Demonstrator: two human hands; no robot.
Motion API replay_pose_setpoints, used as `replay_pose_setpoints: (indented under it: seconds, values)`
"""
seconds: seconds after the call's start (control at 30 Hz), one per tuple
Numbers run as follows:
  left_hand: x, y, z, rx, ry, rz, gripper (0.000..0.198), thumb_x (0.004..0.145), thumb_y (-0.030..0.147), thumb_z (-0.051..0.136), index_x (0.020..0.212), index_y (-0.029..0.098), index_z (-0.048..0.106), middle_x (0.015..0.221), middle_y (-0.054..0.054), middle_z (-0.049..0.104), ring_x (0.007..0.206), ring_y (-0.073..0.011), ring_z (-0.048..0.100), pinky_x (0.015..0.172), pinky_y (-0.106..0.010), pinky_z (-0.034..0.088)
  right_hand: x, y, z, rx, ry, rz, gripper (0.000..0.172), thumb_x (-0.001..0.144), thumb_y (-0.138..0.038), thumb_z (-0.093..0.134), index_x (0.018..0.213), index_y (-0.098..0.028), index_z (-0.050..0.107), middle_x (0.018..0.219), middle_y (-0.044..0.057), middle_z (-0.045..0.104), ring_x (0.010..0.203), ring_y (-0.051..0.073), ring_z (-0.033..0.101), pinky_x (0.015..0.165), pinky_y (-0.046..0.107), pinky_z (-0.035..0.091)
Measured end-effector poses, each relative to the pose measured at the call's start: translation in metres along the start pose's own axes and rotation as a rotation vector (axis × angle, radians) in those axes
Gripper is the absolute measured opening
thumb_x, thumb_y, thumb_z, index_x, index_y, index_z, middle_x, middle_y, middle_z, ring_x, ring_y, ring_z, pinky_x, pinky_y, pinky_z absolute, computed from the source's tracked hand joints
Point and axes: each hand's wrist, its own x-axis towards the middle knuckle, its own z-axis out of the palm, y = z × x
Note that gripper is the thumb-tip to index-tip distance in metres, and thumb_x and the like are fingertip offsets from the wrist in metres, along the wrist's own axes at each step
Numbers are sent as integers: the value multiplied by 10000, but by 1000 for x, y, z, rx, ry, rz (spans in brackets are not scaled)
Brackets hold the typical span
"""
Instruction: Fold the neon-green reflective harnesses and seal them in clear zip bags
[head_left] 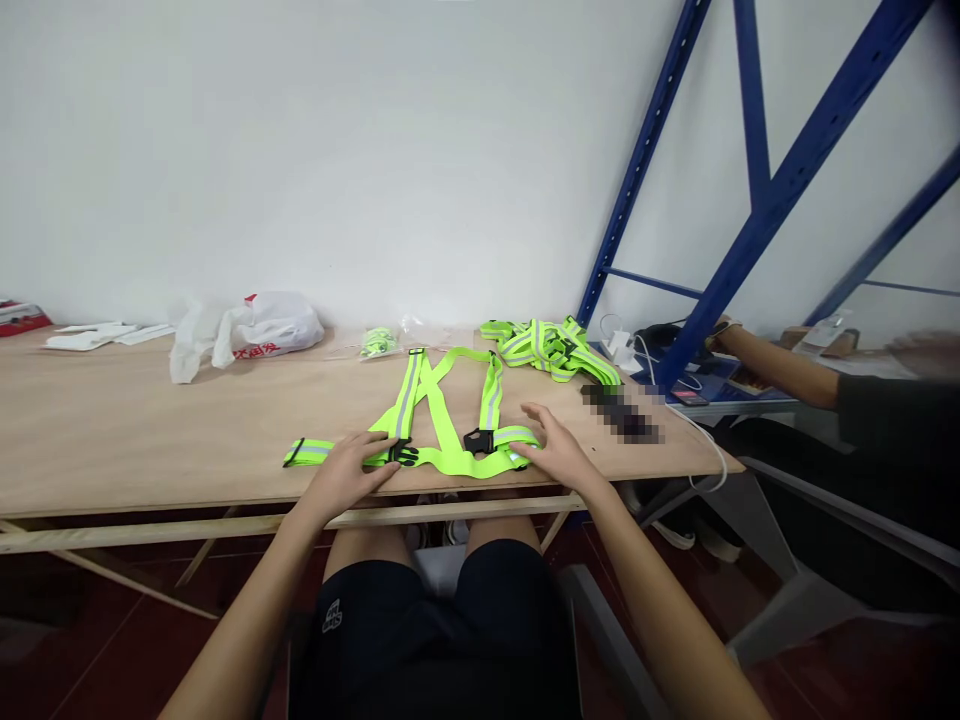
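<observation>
A neon yellow-green reflective vest (450, 432) made of straps with silver stripes lies spread on the table before me. My left hand (349, 478) rests on its left side strap, fingers stretched out and touching beside the black prong half of a buckle (405, 453). At the right side my right hand (556, 452) is open, fingers apart, its thumb side against the folded strap end. The black socket half of the buckle (478, 441) sits just left of that hand. The two buckle halves are apart.
A heap of similar reflective straps (547, 345) lies at the back right. Behind the vest are clear plastic packaging with a green bundle (379, 342) and a white plastic bag (274, 322). A blue metal frame (720, 250) and another person's arm (780, 365) are at the right.
</observation>
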Motion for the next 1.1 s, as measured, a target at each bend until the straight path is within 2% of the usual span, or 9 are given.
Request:
replay_pose_setpoints:
  seconds: [0.13,0.33,0.47,0.57,0.63,0.73,0.83,1.0,1.1]
  values:
    - [-1,2,0,21,6,-3,508,907,583,536,1250,249,707,1291,-91,676,1219,-340,591,1068,-497,446,4,2,0,2,-177,-12,681,782,-351,748,1399,-236,485,1405,108,580,1294,267,550,1079,414,450]
    - [0,3,1,32,2,1,485,920,562,526,1247,254,708,1293,-88,674,1231,-340,582,1068,-496,444,12,5,4,-265,-193,-133,544,887,-370,609,1402,-223,511,1391,110,593,1272,278,549,1081,445,423]
    - [1,3,2,57,-19,-5,493,926,551,522,1255,232,704,1294,-103,671,1236,-344,572,1067,-502,436,24,1,-6,-446,-222,-123,638,819,-209,576,1448,-176,478,1439,138,547,1322,287,501,1105,436,386]
    - [1,4,2,58,-25,-11,493,929,551,519,1265,237,697,1302,-98,667,1233,-340,572,1062,-499,438,33,-9,-1,-526,-301,-99,712,743,-119,573,1449,-184,504,1403,137,577,1294,299,518,1090,424,385]
    - [1,4,2,51,-19,-13,490,928,557,523,1270,251,693,1304,-88,667,1232,-337,574,1063,-494,438,35,-12,7,-512,-329,-92,632,784,-143,572,1411,-217,563,1328,121,621,1218,288,567,1046,401,417]
    - [1,4,1,35,-9,-12,485,923,559,529,1257,254,703,1284,-91,678,1225,-335,581,1065,-486,437,36,-8,17,-440,-275,-114,451,894,-296,572,1336,-242,642,1200,110,648,1114,273,609,979,385,466]
    - [3,4,1,9,-12,-20,492,908,565,550,1250,249,708,1275,-95,681,1211,-333,589,1065,-482,437,36,3,22,-363,-211,-134,413,914,-402,598,1290,-248,677,1138,104,657,1086,280,615,961,404,485]
    - [5,5,1,-24,2,-42,474,881,540,598,1226,238,720,1258,-99,687,1182,-330,608,1054,-475,451,42,14,30,-193,-157,-167,365,905,-312,621,1261,-277,692,1256,69,685,1203,288,589,1064,450,430]
    - [5,6,0,-51,59,-33,452,876,512,617,1216,232,719,1254,-102,684,1178,-323,614,1056,-477,459,50,14,29,-151,-176,-183,381,884,-235,615,1257,-251,696,1244,75,705,1168,285,628,1044,446,457]
